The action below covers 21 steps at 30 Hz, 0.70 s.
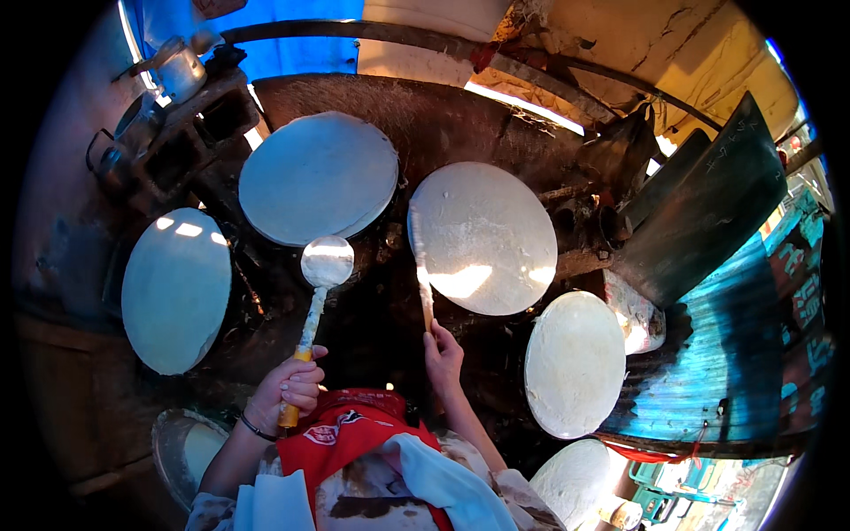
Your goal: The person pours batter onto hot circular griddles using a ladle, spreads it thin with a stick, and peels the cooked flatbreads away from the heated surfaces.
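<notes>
Ahead lies the round white-coated griddle [491, 226], a yellow-handled ladle [314, 314] at its left in the tightly curled left hand [288, 388], a slim spatula [426, 292] pointing forward along its left edge from the closed fingers of the nearer right hand [444, 357].

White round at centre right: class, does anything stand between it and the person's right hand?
Nothing visible blocks the way. Only the stick gripped in the right hand spans the gap, its whitened end at the left edge of the white round.
</notes>
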{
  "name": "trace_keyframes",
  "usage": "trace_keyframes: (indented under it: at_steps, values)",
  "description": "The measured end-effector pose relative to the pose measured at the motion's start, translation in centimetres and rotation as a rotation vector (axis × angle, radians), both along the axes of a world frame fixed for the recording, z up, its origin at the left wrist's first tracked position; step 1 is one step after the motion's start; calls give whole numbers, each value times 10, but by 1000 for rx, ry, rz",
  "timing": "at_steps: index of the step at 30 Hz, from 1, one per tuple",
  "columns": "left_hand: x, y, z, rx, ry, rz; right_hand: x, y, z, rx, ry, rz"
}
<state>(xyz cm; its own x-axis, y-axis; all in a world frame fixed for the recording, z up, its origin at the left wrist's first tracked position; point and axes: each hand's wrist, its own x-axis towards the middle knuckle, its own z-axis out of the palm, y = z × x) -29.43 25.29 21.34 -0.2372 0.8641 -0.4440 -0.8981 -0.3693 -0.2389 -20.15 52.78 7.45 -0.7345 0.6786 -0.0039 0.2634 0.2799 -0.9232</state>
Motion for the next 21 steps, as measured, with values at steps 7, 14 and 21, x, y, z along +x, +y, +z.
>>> trace_keyframes:
  at_steps: [7,14,21]
  values:
    - [-4,-35,6,61,45,54,-23,125,41,835,-359,-193]
    - [-1,-70,-3,62,53,27,18,112,24,245,54,-442]
    - [-1,-60,-7,131,-11,37,87,16,40,349,-311,-351]
